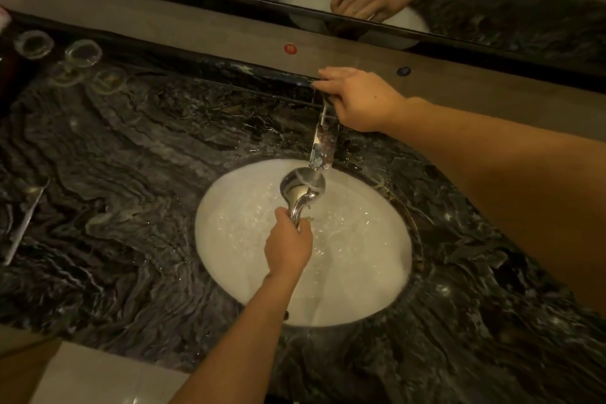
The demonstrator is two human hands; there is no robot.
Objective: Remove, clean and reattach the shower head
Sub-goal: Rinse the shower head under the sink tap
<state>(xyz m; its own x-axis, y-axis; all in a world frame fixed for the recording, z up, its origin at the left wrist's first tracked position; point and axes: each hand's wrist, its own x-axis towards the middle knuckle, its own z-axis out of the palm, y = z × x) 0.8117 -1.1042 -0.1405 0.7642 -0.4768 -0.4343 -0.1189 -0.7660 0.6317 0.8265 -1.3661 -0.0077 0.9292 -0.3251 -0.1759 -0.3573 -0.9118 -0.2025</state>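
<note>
Removal is complete and rinsing appears underway: the left hand point(288, 248) grips the shower head point(302, 188) beneath the faucet point(323, 144), whose base the right hand point(359, 98) covers; reattachment remains.

Two bare forearms, no sleeves in view. Left hand point(288, 248) and right hand point(362, 98) both bare: no gloves, rings, watch or wristband visible. Short fingers point(331, 73), nails unclear in the dim light.
</note>
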